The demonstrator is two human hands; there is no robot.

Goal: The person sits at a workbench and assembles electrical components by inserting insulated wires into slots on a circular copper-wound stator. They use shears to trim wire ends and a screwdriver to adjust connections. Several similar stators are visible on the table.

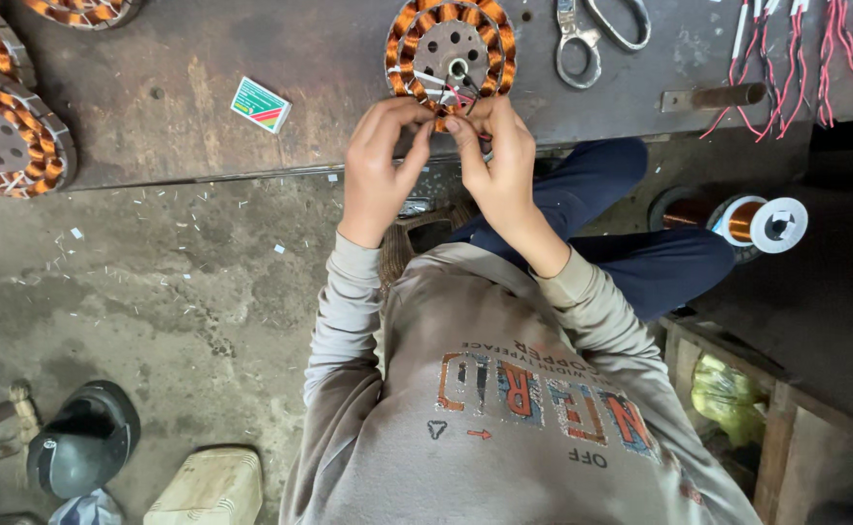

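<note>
A round stator [451, 44] wound with copper coils lies flat on the dark metal bench [203, 58], near its front edge. Thin red, white and black lead wires [446, 89] come out at its near side. My left hand [380, 160] and my right hand [496, 156] meet at that edge. Both pinch the lead wires between thumb and fingertips, with the fingertips touching the stator's rim. What is between the fingers is partly hidden.
Scissors [591, 34] lie right of the stator, with a metal bar [718, 97] and a bundle of red and white wires [820, 53] further right. A small box [260, 104] and two more stators [3, 136] sit left. A copper wire spool [762, 222] and a helmet [81, 447] are on the floor.
</note>
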